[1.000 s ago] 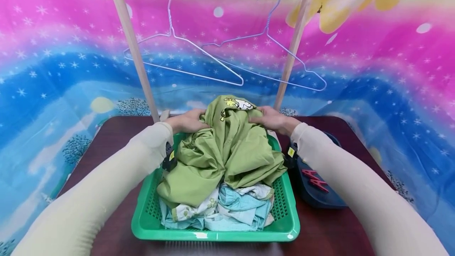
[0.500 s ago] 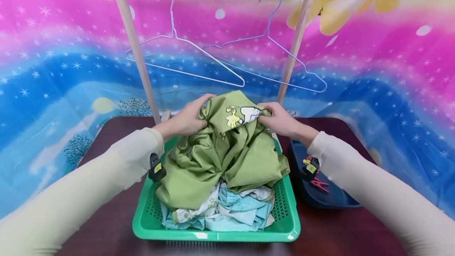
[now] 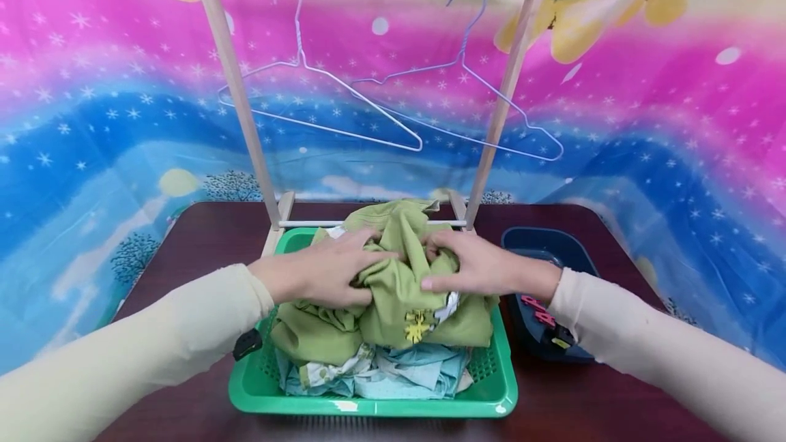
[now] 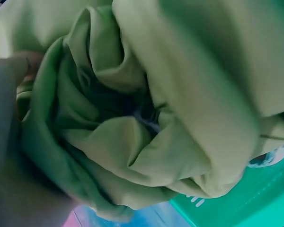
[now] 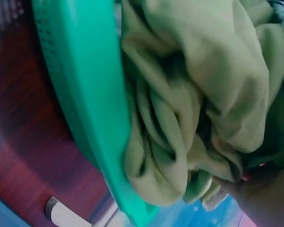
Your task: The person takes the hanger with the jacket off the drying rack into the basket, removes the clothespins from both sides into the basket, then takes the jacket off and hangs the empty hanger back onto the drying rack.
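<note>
Your left hand [image 3: 319,275] and right hand [image 3: 482,266] both grip bunched folds of the green garment [image 3: 393,285], fingers curled into the cloth, which sits atop the pale laundry in the green basket [image 3: 368,404] at the table's front-centre edge.

Bearing everything: a dark reddish-brown wooden table [image 3: 202,224]. Sitting directly on it near the front edge, a green plastic basket [image 3: 491,387] (perforated walls, heaped with clothes). Lying just to its right, a dark blue tray [image 3: 552,244] holding pink clothes pegs [image 3: 537,309]. Standing behind the basket, a wooden clothes rack [image 3: 236,87], feet resting on the tabletop
</note>
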The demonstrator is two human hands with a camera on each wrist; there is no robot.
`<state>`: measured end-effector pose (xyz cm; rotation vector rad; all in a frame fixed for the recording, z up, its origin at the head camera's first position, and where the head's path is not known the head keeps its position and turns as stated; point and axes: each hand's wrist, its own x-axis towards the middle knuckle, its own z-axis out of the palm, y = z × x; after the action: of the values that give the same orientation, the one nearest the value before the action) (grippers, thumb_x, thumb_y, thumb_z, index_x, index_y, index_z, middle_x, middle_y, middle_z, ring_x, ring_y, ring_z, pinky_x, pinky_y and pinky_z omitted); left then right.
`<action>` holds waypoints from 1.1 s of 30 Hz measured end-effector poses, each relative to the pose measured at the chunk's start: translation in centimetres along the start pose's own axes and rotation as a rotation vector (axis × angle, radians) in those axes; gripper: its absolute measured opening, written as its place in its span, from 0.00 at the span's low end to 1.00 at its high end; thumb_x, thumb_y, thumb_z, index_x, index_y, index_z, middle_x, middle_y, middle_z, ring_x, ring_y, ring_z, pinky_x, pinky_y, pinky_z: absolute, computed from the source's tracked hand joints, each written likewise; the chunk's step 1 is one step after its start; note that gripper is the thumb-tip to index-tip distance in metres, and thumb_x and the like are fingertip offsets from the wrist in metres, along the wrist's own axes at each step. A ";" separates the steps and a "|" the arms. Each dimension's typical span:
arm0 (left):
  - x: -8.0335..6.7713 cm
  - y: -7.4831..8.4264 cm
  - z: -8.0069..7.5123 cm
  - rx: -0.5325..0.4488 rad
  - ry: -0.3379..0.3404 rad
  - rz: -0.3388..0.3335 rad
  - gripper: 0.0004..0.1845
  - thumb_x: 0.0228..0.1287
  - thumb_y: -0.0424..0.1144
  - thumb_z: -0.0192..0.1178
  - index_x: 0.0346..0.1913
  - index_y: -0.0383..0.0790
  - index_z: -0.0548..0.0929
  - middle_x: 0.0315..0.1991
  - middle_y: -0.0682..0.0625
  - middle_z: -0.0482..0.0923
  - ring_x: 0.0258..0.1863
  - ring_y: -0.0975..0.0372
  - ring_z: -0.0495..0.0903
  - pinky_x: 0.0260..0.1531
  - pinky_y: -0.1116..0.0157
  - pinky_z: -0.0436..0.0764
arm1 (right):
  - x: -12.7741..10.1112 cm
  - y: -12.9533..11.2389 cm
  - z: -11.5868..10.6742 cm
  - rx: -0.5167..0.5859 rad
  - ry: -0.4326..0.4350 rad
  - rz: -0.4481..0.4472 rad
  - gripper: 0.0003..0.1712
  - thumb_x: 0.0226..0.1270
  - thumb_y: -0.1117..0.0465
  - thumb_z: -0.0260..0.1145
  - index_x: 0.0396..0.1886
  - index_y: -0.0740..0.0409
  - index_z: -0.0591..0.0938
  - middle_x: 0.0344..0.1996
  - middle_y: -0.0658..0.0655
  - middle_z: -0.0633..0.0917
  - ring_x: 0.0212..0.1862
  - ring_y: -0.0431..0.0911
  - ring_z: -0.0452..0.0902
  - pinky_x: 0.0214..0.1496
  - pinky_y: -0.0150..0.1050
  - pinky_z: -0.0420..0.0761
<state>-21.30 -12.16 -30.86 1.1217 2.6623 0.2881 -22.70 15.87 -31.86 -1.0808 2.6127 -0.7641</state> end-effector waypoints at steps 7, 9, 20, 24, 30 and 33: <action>-1.1 0.6 1.6 -0.063 -0.193 -0.119 0.42 0.61 0.77 0.52 0.77 0.79 0.52 0.84 0.50 0.28 0.82 0.44 0.31 0.72 0.28 0.39 | -1.0 -0.7 2.1 -0.163 -0.144 0.066 0.75 0.48 0.24 0.73 0.83 0.38 0.36 0.81 0.56 0.50 0.82 0.54 0.44 0.78 0.67 0.51; -1.2 0.6 2.2 -0.084 -0.235 -0.147 0.42 0.61 0.79 0.49 0.76 0.82 0.50 0.84 0.52 0.28 0.82 0.44 0.31 0.73 0.29 0.37 | -1.2 -0.6 2.5 -0.205 -0.196 0.093 0.74 0.47 0.24 0.73 0.83 0.39 0.39 0.82 0.57 0.45 0.83 0.58 0.36 0.77 0.72 0.42; -0.5 0.9 5.0 -0.053 -0.380 -0.230 0.38 0.61 0.81 0.42 0.75 0.87 0.48 0.84 0.52 0.36 0.83 0.47 0.37 0.76 0.34 0.43 | -0.2 -0.9 4.6 -0.299 -0.495 0.306 0.69 0.50 0.23 0.70 0.84 0.39 0.44 0.83 0.53 0.34 0.83 0.54 0.22 0.80 0.67 0.39; 0.2 1.2 5.5 -0.014 -0.416 -0.260 0.37 0.63 0.80 0.42 0.75 0.87 0.49 0.84 0.52 0.37 0.83 0.48 0.38 0.76 0.34 0.41 | 0.2 -1.1 5.1 -0.357 -0.541 0.348 0.69 0.50 0.22 0.69 0.84 0.39 0.45 0.84 0.54 0.37 0.83 0.55 0.24 0.81 0.66 0.42; 1.0 1.7 5.7 0.043 -0.453 -0.300 0.37 0.63 0.79 0.45 0.75 0.87 0.49 0.84 0.52 0.38 0.83 0.48 0.40 0.77 0.35 0.42 | 0.5 -1.1 5.4 -0.413 -0.554 0.357 0.69 0.49 0.20 0.67 0.83 0.38 0.45 0.84 0.53 0.39 0.83 0.56 0.26 0.81 0.65 0.44; 0.9 1.7 5.5 0.055 -0.437 -0.288 0.39 0.63 0.79 0.46 0.76 0.85 0.48 0.84 0.51 0.38 0.83 0.47 0.41 0.76 0.34 0.43 | 0.4 -0.9 5.2 -0.383 -0.518 0.327 0.69 0.49 0.21 0.68 0.84 0.38 0.46 0.84 0.55 0.40 0.83 0.58 0.28 0.81 0.66 0.44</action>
<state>-19.20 -9.86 -35.77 0.6991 2.4000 -0.0778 -20.52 13.07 -35.72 -0.7632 2.4196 0.0895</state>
